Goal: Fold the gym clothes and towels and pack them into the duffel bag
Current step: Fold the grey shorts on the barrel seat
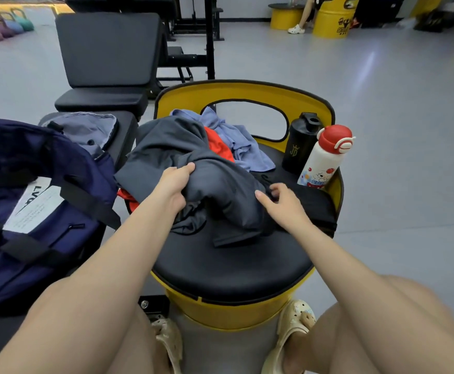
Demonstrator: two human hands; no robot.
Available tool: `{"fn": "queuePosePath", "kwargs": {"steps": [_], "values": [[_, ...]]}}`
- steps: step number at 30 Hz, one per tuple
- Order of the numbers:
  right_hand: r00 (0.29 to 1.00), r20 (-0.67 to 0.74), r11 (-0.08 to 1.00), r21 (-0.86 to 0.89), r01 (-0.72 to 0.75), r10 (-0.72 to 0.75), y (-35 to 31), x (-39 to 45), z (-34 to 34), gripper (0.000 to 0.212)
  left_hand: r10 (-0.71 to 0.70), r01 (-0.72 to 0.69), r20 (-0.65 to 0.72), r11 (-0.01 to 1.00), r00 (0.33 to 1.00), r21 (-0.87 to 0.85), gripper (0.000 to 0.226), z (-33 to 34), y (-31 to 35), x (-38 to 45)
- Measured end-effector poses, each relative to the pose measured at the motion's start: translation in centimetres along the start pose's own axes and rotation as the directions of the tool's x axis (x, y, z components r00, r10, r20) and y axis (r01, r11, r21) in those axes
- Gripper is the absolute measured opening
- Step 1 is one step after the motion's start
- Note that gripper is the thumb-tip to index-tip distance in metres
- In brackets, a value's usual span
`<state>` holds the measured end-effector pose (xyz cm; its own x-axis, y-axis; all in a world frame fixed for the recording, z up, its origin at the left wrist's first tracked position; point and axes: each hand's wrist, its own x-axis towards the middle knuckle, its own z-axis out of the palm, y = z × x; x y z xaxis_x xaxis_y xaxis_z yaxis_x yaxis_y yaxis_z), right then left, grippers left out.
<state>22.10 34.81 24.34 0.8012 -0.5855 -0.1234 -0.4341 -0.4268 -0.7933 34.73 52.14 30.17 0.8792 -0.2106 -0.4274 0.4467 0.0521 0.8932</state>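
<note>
A crumpled dark grey garment lies on top of a pile on the yellow barrel seat's black cushion. My left hand grips a fold of it near the middle. My right hand pinches its right edge, beside a folded black item. Under the grey cloth show an orange garment and a light blue-grey one. The navy duffel bag sits to the left on a black bench, its top flap open.
A black shaker bottle and a white bottle with a red cap stand at the seat's right rim. The yellow backrest rises behind the pile. A black weight bench stands beyond. My knees and sandalled feet flank the barrel.
</note>
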Motion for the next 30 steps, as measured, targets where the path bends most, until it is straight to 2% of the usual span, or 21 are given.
{"fn": "queuePosePath", "kwargs": {"steps": [1, 3, 5, 6, 8, 11, 14, 16, 19, 20, 26, 29, 30], "values": [[0.994, -0.051, 0.994, 0.041, 0.102, -0.1, -0.7, -0.5, 0.3, 0.051, 0.012, -0.012, -0.003, 1.0, 1.0, -0.02, 0.01, 0.3, 0.1, -0.1], [0.972, -0.006, 0.963, 0.139, 0.232, -0.234, -1.7, -1.6, 1.1, 0.058, 0.031, -0.031, -0.004, 0.997, 1.0, -0.068, 0.012, 0.9, 0.3, -0.3], [0.95, 0.11, 0.956, 0.04, 0.289, -0.292, -1.9, -2.5, 2.0, 0.082, 0.019, -0.02, -0.003, 0.992, 1.0, -0.124, 0.009, 1.4, 0.4, -0.4], [0.947, 0.131, 0.952, -0.043, 0.302, -0.295, -1.6, -2.7, 2.5, 0.091, -0.006, 0.005, -0.004, 0.988, 1.0, -0.156, 0.02, 1.5, 0.4, -0.3], [0.96, 0.085, 0.951, -0.139, 0.276, -0.266, -1.1, -2.6, 3.1, 0.095, -0.059, 0.056, -0.008, 0.979, 0.998, -0.198, 0.033, 1.5, 0.6, -0.2], [0.976, 0.012, 0.966, -0.147, 0.215, -0.215, -0.5, -2.3, 3.8, 0.082, -0.111, 0.12, 0.048, 0.956, 0.993, -0.269, 0.036, 1.9, 1.1, -1.0], [0.985, -0.036, 0.978, -0.127, 0.164, -0.17, 0.1, -1.8, 3.6, 0.053, -0.152, 0.171, 0.084, 0.93, 0.985, -0.324, 0.034, 2.0, 1.1, -1.2], [0.986, -0.073, 0.986, -0.087, 0.141, -0.147, 0.3, -1.4, 2.6, 0.035, -0.137, 0.153, 0.067, 0.915, 0.988, -0.373, 0.034, 1.8, 1.0, -0.7], [0.993, -0.053, 0.995, -0.005, 0.101, -0.101, 0.5, -0.9, 0.5, 0.03, -0.067, 0.075, 0.034, 0.904, 0.997, -0.42, 0.062, 1.3, 0.8, 0.2], [0.996, -0.036, 0.996, 0.018, 0.088, -0.087, 0.7, -0.7, -0.2, 0.032, -0.051, 0.075, 0.07, 0.905, 0.996, -0.42, 0.066, 1.3, 0.7, 0.3], [0.999, 0.01, 0.996, 0.082, 0.044, -0.045, 2.5, 0.0, -4.4, 0.03, -0.136, 0.237, 0.357, 0.938, 0.924, -0.255, 0.027, 1.8, -0.2, 0.5], [1.0, 0.015, 0.993, 0.113, -0.021, 0.019, 4.1, 0.5, -6.2, 0.029, -0.137, 0.175, 0.54, 0.984, 0.83, -0.019, 0.022, 2.3, -1.1, 0.5], [0.999, 0.01, 0.991, 0.124, -0.043, 0.042, 4.6, 0.7, -6.7, 0.03, -0.15, 0.147, 0.587, 0.988, 0.796, 0.053, 0.029, 2.4, -1.4, 0.6]]}}
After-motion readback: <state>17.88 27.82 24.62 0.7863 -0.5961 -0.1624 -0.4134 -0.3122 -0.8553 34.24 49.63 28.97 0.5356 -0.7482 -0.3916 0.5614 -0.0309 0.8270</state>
